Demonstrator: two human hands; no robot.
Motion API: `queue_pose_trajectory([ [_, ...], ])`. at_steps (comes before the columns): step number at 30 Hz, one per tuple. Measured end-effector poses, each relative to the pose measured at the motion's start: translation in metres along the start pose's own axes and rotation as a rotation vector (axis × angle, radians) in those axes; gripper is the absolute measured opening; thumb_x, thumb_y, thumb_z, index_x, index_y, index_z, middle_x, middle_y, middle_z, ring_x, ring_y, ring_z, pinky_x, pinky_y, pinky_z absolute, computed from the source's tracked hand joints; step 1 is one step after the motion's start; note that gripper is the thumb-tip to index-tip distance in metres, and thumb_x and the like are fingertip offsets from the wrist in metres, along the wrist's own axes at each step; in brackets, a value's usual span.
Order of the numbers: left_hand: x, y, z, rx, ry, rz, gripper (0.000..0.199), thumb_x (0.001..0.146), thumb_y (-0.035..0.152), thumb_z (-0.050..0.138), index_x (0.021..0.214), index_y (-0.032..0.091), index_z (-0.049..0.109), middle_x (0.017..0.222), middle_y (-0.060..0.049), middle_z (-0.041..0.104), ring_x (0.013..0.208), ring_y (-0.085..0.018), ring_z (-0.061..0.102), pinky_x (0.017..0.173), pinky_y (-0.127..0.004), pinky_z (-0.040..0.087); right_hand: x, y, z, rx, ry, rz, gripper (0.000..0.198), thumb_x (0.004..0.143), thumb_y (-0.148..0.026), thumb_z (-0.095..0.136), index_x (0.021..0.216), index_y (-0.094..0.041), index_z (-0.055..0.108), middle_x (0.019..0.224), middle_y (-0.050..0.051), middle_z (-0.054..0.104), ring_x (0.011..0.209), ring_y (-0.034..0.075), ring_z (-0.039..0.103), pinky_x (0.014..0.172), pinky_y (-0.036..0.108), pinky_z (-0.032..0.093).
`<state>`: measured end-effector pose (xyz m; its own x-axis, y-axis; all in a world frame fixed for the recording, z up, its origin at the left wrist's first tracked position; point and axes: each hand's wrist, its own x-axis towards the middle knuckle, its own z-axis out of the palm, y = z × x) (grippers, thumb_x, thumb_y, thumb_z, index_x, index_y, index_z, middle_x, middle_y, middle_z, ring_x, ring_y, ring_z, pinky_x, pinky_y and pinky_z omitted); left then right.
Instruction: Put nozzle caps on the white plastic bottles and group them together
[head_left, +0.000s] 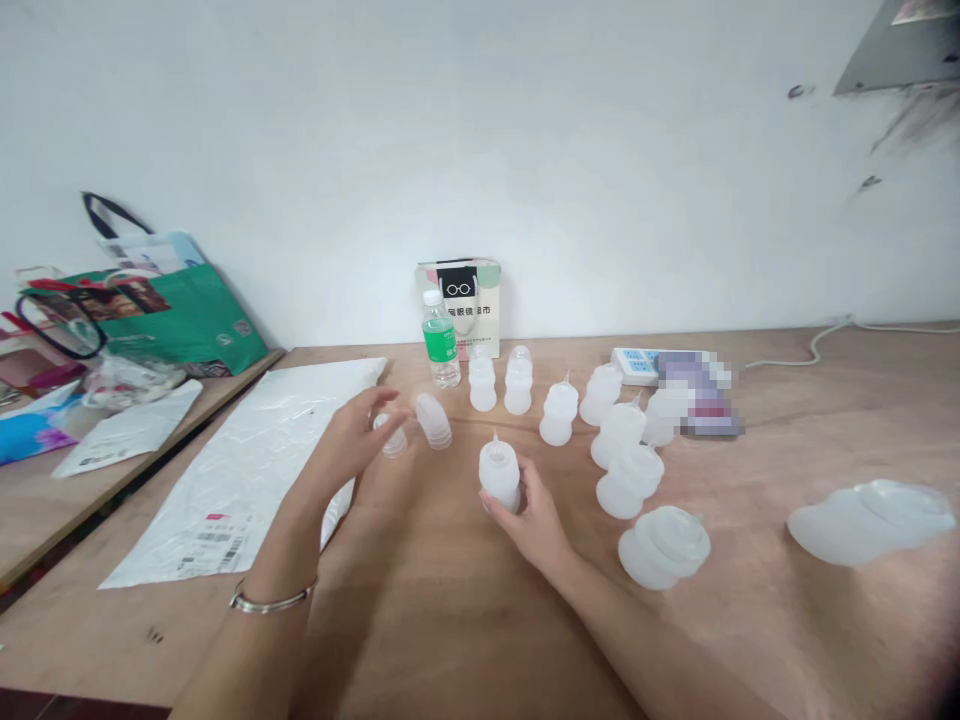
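Observation:
My right hand is wrapped round a white translucent squeeze bottle with a thin pointed nozzle, upright at the middle of the table. My left hand reaches over a small clear cap, fingers bent and apart; whether they touch it I cannot tell. Just right of that cap, another clear cap leans to one side. Farther back, two similar bottles, a left one and a right one, stand with clear covers on. Several more, such as a near bottle, stand on the right without covers.
A white mailing bag lies flat on the left. At the back are a water bottle and a paper bag. A larger white container is far right, a white switch box behind. A green bag stands far left.

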<state>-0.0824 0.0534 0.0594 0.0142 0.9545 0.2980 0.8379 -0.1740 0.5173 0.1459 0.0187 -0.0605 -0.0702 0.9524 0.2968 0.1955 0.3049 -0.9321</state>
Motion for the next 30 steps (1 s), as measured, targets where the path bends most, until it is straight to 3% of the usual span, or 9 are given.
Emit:
queue_pose_trajectory([
  [2, 0.008, -0.029, 0.008, 0.061, 0.043, -0.100, 0.047, 0.079, 0.049, 0.047, 0.113, 0.016, 0.054, 0.119, -0.014, 0.060, 0.108, -0.028, 0.057, 0.088, -0.041, 0.046, 0.001, 0.001, 0.000, -0.012, 0.004, 0.009, 0.041, 0.075, -0.033, 0.063, 0.111, -0.022, 0.044, 0.108, 0.008, 0.062, 0.096, 0.022, 0.060, 0.081, 0.037, 0.050],
  [4, 0.011, -0.051, 0.021, 0.084, -0.002, -0.158, 0.047, 0.079, 0.046, 0.047, 0.114, 0.016, 0.053, 0.115, -0.014, 0.062, 0.106, -0.027, 0.058, 0.088, -0.040, 0.046, 0.002, 0.002, 0.000, -0.026, 0.003, 0.018, 0.041, 0.075, -0.033, 0.063, 0.109, -0.022, 0.044, 0.107, 0.007, 0.061, 0.095, 0.022, 0.060, 0.081, 0.037, 0.049],
  [7, 0.009, -0.064, 0.031, 0.078, -0.013, -0.180, 0.041, 0.078, 0.042, 0.049, 0.111, 0.017, 0.055, 0.106, -0.011, 0.066, 0.101, -0.025, 0.061, 0.087, -0.037, 0.047, 0.002, 0.004, 0.001, -0.042, 0.006, 0.027, 0.040, 0.075, -0.033, 0.063, 0.107, -0.022, 0.043, 0.103, 0.007, 0.061, 0.092, 0.022, 0.060, 0.079, 0.037, 0.049],
  [10, 0.004, -0.049, 0.018, 0.082, 0.110, -0.155, 0.038, 0.079, 0.042, 0.051, 0.107, 0.017, 0.057, 0.104, -0.010, 0.066, 0.101, -0.025, 0.061, 0.086, -0.036, 0.047, 0.002, 0.006, 0.002, -0.034, 0.010, 0.020, 0.039, 0.074, -0.033, 0.063, 0.106, -0.022, 0.043, 0.102, 0.006, 0.061, 0.089, 0.021, 0.060, 0.078, 0.036, 0.049],
  [14, -0.009, 0.005, -0.008, -0.033, 0.377, -0.008, 0.038, 0.082, 0.043, 0.053, 0.113, 0.021, 0.054, 0.107, -0.006, 0.065, 0.100, -0.021, 0.060, 0.084, -0.033, 0.048, 0.001, 0.004, 0.001, -0.052, -0.007, 0.021, 0.039, 0.072, -0.030, 0.064, 0.103, -0.022, 0.043, 0.099, 0.005, 0.060, 0.088, 0.021, 0.059, 0.075, 0.034, 0.049],
  [17, -0.018, 0.046, -0.005, -0.237, 0.201, 0.200, 0.035, 0.084, 0.039, 0.053, 0.114, 0.022, 0.054, 0.109, -0.004, 0.064, 0.095, -0.018, 0.061, 0.083, -0.030, 0.048, 0.002, 0.001, 0.000, -0.042, -0.027, 0.010, 0.038, 0.072, -0.028, 0.063, 0.105, -0.022, 0.044, 0.101, 0.005, 0.059, 0.091, 0.020, 0.058, 0.078, 0.034, 0.048],
  [20, -0.025, 0.071, 0.011, -0.254, 0.032, 0.343, 0.037, 0.085, 0.037, 0.055, 0.119, 0.023, 0.052, 0.113, -0.005, 0.062, 0.100, -0.018, 0.058, 0.088, -0.031, 0.046, 0.002, -0.001, 0.000, -0.026, -0.032, -0.006, 0.039, 0.073, -0.026, 0.062, 0.107, -0.022, 0.043, 0.103, 0.005, 0.059, 0.092, 0.020, 0.058, 0.080, 0.034, 0.047],
  [25, -0.027, 0.074, 0.032, -0.145, -0.174, 0.491, 0.034, 0.088, 0.036, 0.051, 0.120, 0.025, 0.054, 0.117, -0.005, 0.062, 0.106, -0.021, 0.056, 0.093, -0.038, 0.045, 0.003, 0.000, 0.000, -0.043, -0.034, 0.016, 0.036, 0.072, -0.026, 0.062, 0.102, -0.020, 0.044, 0.096, 0.005, 0.060, 0.082, 0.019, 0.058, 0.071, 0.032, 0.048],
  [30, -0.029, 0.064, 0.043, -0.136, -0.168, 0.545, 0.037, 0.089, 0.034, 0.051, 0.126, 0.027, 0.050, 0.120, -0.002, 0.061, 0.108, -0.018, 0.056, 0.095, -0.036, 0.046, 0.002, 0.000, 0.001, -0.018, -0.039, 0.013, 0.034, 0.072, -0.026, 0.062, 0.101, -0.020, 0.044, 0.095, 0.004, 0.059, 0.081, 0.018, 0.057, 0.069, 0.030, 0.047],
])
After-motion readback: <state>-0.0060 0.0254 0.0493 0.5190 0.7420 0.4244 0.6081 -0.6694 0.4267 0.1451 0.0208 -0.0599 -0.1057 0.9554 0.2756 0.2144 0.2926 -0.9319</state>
